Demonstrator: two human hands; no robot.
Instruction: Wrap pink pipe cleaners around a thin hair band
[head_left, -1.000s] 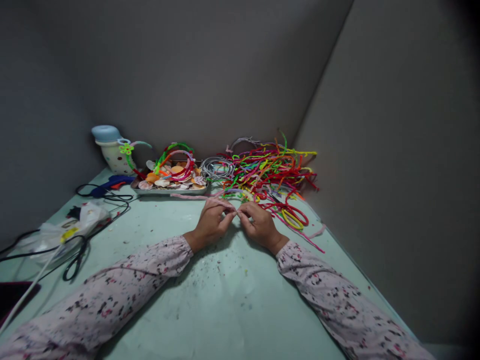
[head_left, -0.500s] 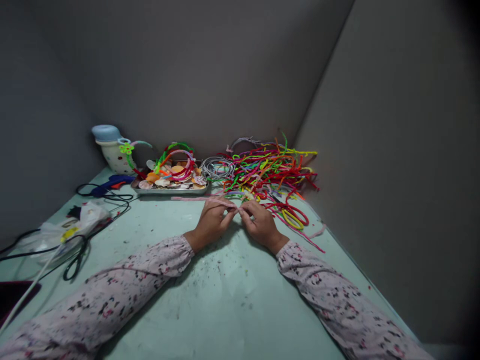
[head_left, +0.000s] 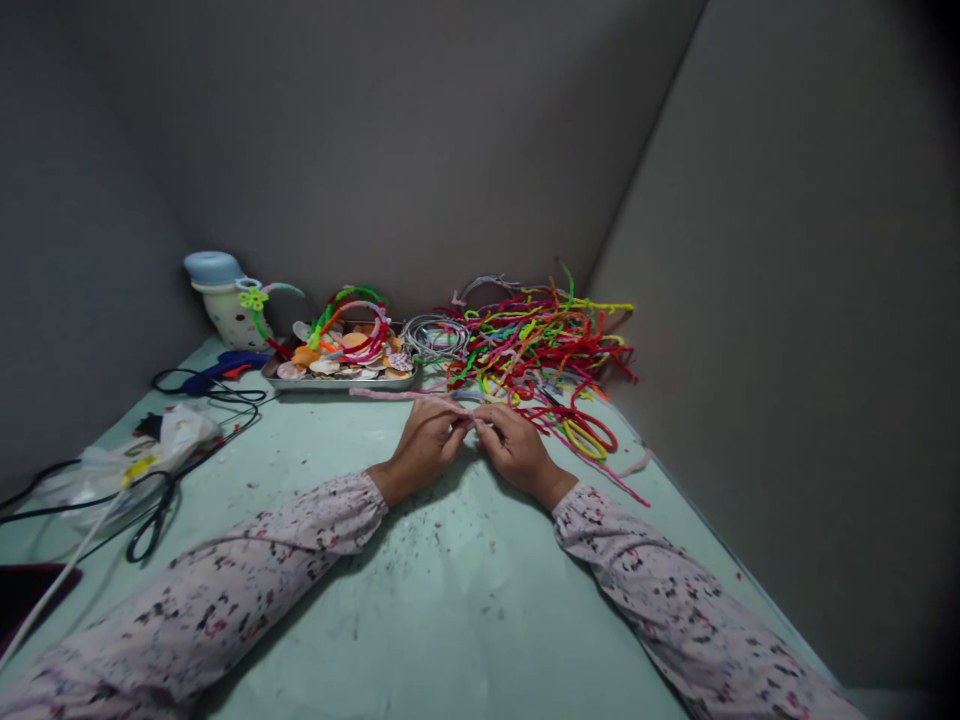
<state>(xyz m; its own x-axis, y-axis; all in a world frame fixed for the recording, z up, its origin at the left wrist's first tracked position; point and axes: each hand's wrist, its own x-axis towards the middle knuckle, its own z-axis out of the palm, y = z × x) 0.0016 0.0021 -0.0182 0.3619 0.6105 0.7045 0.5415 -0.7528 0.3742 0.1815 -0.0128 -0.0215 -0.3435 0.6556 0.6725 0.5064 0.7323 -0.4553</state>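
My left hand and my right hand meet fingertip to fingertip over the pale green table. Both are closed in a pinch on a pale pink pipe cleaner, whose free length runs left and away from my left hand across the table. Just beyond my hands lies a tangled heap of coloured pipe cleaners. Red and yellow loops lie to the right of my right hand.
A metal tray of seashells with bent pipe cleaners stands at the back. A white and blue jar, a blue glue gun, black cables, scissors and a plastic bag lie at the left. Grey walls enclose the corner.
Both hands have shifted slightly away from me, and the pinch on the pink pipe cleaner has tightened. Nothing else has moved.
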